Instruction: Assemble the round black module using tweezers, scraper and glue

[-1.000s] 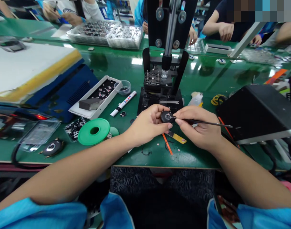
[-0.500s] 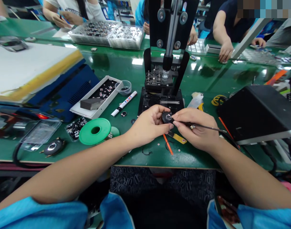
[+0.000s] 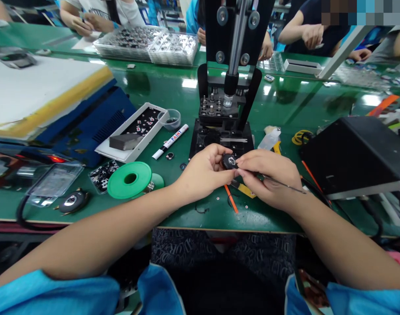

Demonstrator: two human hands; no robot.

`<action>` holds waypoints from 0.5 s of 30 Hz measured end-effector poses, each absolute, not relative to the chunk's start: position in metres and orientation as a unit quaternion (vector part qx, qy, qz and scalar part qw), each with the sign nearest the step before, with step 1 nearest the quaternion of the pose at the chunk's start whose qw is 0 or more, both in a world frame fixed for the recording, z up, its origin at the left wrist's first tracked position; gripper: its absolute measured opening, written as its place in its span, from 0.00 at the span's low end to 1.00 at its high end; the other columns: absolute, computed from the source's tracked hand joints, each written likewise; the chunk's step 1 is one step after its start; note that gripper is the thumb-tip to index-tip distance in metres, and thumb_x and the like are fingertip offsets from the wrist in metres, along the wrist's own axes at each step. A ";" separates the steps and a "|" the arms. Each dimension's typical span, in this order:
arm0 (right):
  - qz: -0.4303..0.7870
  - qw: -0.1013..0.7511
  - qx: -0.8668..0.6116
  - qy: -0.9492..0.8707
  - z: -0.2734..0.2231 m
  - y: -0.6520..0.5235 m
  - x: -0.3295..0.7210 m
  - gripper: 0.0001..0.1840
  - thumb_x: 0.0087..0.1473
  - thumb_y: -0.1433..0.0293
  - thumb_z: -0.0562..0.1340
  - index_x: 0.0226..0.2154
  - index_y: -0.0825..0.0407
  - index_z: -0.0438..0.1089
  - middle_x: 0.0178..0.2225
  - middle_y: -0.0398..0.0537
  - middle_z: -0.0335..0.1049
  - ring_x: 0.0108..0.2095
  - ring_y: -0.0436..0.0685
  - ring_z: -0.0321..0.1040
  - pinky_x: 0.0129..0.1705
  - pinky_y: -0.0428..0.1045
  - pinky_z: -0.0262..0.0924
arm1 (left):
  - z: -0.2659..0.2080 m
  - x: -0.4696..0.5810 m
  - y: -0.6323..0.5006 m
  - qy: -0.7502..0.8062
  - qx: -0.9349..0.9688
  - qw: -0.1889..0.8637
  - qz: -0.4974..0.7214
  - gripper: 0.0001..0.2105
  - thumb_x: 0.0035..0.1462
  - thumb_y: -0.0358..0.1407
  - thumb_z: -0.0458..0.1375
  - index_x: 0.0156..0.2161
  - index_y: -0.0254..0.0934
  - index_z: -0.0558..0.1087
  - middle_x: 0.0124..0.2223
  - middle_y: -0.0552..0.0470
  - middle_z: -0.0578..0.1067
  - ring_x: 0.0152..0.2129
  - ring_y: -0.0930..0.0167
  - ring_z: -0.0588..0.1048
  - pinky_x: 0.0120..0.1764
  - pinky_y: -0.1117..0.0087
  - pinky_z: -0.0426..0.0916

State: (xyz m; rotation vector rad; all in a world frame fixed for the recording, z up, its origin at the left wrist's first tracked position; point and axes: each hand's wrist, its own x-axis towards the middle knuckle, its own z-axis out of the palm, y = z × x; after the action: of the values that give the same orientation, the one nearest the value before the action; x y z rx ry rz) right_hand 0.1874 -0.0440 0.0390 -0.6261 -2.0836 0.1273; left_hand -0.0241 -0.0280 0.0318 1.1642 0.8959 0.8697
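Observation:
My left hand (image 3: 205,173) pinches a small round black part (image 3: 229,161) with a shiny centre, just in front of the black press base (image 3: 221,139). My right hand (image 3: 268,177) grips thin black tweezers (image 3: 285,185), whose tip meets the part while the long end sticks out to the right. Both hands hover over the green table (image 3: 173,94), close together, fingertips almost touching.
A black press column (image 3: 236,39) rises behind my hands. A green spool (image 3: 130,179), a paint marker (image 3: 170,141), a white tray (image 3: 134,131) with a grey block, and a blue machine (image 3: 88,118) lie left. A black box (image 3: 354,153) sits right. Other people's hands work across the table.
The tweezers' far end has dropped lower and my right hand has tilted over the part. The left hand has barely shifted. People opposite have moved their hands.

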 end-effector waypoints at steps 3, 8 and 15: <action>0.038 0.448 -0.257 -0.855 0.038 -0.044 0.189 0.07 0.67 0.78 0.69 0.42 0.49 0.77 0.42 0.51 0.86 0.42 0.57 0.86 0.47 0.50 0.81 | 0.032 -0.023 -0.028 0.400 0.520 0.649 0.386 0.28 0.45 0.31 0.74 0.51 0.34 0.71 0.36 0.57 0.81 0.28 0.77 0.78 0.32 0.74 0.73; -0.005 0.425 -0.244 -0.872 0.038 -0.046 0.190 0.07 0.67 0.79 0.69 0.41 0.50 0.77 0.42 0.52 0.86 0.42 0.59 0.85 0.44 0.51 0.79 | 0.035 -0.024 -0.029 0.401 0.521 0.655 0.372 0.24 0.48 0.27 0.71 0.50 0.34 0.71 0.34 0.59 0.80 0.25 0.76 0.79 0.31 0.72 0.76; -0.021 0.430 -0.249 -0.868 0.040 -0.046 0.188 0.08 0.67 0.79 0.69 0.41 0.49 0.75 0.41 0.51 0.86 0.40 0.58 0.85 0.42 0.49 0.78 | 0.038 -0.025 -0.029 0.409 0.519 0.653 0.369 0.22 0.50 0.26 0.70 0.50 0.33 0.71 0.34 0.59 0.79 0.25 0.77 0.80 0.31 0.74 0.76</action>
State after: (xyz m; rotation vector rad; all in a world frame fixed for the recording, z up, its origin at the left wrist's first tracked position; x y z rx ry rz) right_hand 0.1882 -0.0464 0.0400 -0.6213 -2.1650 -0.0525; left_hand -0.0245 -0.0287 0.0378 1.1779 0.9285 0.8379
